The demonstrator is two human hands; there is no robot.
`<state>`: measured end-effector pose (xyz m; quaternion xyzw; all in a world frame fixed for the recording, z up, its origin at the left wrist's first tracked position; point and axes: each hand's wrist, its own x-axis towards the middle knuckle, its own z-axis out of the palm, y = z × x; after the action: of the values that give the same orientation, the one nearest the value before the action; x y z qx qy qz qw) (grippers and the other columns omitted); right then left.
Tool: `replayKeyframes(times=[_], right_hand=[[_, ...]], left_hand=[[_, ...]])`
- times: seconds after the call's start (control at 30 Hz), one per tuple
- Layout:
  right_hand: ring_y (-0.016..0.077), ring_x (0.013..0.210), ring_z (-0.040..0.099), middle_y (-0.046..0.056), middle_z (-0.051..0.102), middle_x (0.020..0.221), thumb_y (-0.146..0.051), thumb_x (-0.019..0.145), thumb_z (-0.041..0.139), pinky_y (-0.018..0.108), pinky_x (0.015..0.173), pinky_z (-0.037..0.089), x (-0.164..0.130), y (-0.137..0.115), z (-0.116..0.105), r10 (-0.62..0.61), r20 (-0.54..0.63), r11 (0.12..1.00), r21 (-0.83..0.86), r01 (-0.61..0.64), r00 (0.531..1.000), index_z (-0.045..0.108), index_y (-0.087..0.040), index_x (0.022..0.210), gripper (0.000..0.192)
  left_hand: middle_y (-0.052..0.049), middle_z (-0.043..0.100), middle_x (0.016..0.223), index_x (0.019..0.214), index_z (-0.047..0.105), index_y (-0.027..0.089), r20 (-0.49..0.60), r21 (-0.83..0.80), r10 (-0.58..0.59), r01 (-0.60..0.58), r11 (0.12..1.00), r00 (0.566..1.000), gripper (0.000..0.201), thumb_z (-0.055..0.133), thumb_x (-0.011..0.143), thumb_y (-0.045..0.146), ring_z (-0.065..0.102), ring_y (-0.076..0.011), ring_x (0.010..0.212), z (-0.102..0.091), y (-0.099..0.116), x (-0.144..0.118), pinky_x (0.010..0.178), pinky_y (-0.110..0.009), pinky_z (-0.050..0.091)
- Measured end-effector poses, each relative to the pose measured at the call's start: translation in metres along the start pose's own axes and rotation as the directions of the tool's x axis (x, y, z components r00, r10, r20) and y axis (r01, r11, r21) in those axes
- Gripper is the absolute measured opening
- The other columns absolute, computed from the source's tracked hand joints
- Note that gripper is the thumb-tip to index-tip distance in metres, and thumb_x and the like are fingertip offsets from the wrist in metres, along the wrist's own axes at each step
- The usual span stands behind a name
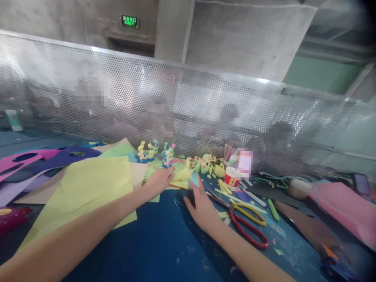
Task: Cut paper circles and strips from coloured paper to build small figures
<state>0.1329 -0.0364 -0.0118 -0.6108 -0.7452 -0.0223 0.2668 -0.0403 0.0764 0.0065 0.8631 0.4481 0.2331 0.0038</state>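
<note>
Bare forearms over blue bench (164,243), both hands among craft paper.
Left hand (158,181) flat on yellow paper piece (180,175), fingers extended, gripping nothing; right hand (202,209) palm-down on bench, fingers spread, just beside red-and-yellow scissors (245,221); large yellow-green sheet (88,188) at left.

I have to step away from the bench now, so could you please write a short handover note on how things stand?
Left hand: flat on a small yellow paper piece, fingers open, nothing gripped.
Right hand: palm down on the blue table, empty, beside the scissors.
Large yellow-green sheets lie left; small paper figures stand by the mesh screen, a red cup to their right.
Done: some figures stand finished. Left: sheets uncut, scraps lying about.
</note>
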Motion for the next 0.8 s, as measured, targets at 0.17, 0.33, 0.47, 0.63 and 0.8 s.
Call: replayKeyframes(times=[0.17,0.33,0.47,0.63,0.8], right_hand=[[0.025,0.121,0.043,0.015,0.051,0.127,-0.033,0.087,0.041,0.04,0.102,0.035,0.0,0.001,0.001,-0.005,0.029,1.0,-0.007,0.005,1.0,0.049,-0.011,0.123,0.043],[0.0255,0.125,0.038,0.014,0.042,0.136,-0.033,0.087,0.041,0.041,0.104,0.032,0.0,-0.001,-0.003,-0.005,0.04,1.0,-0.005,0.005,0.999,0.049,-0.014,0.124,0.042],[0.0244,0.123,0.041,0.012,0.048,0.131,-0.032,0.088,0.041,0.04,0.104,0.031,0.001,-0.002,-0.005,-0.021,0.056,1.0,-0.003,0.021,0.998,0.051,-0.016,0.122,0.039],[0.0231,0.113,0.049,0.013,0.056,0.118,-0.031,0.087,0.042,0.037,0.099,0.036,-0.001,-0.002,-0.004,-0.013,0.028,1.0,0.012,0.012,1.0,0.05,-0.013,0.116,0.035],[0.0211,0.099,0.055,0.01,0.06,0.1,-0.03,0.087,0.043,0.034,0.089,0.042,-0.002,-0.001,-0.003,-0.01,0.007,1.0,0.02,0.01,1.0,0.052,-0.015,0.1,0.022]], left_hand=[[-0.007,0.06,0.112,0.139,0.02,0.029,-0.063,-0.018,-0.021,0.02,1.0,0.998,0.049,0.031,0.091,0.028,0.061,-0.0219,0.09,-0.003,0.002,-0.008,0.075,-0.032,0.046],[-0.006,0.038,0.137,0.132,0.034,0.038,-0.047,0.067,0.07,-0.067,0.995,0.996,0.046,0.031,0.09,0.019,0.06,-0.021,0.096,-0.003,0.01,-0.013,0.077,-0.032,0.047],[-0.007,0.041,0.133,0.121,0.049,0.033,-0.029,0.073,0.082,-0.08,0.994,0.996,0.036,0.032,0.091,0.026,0.06,-0.0219,0.096,-0.002,0.011,-0.013,0.081,-0.034,0.046],[-0.007,0.041,0.132,0.124,0.045,0.034,-0.004,0.056,0.073,-0.073,0.996,0.997,0.045,0.047,0.082,0.048,0.056,-0.0266,0.104,-0.004,0.012,-0.015,0.084,-0.038,0.046],[-0.007,0.046,0.128,0.127,0.041,0.034,0.008,0.047,0.066,-0.067,0.997,0.998,0.045,0.046,0.084,0.045,0.053,-0.0268,0.11,0.0,0.008,-0.014,0.088,-0.039,0.043]])
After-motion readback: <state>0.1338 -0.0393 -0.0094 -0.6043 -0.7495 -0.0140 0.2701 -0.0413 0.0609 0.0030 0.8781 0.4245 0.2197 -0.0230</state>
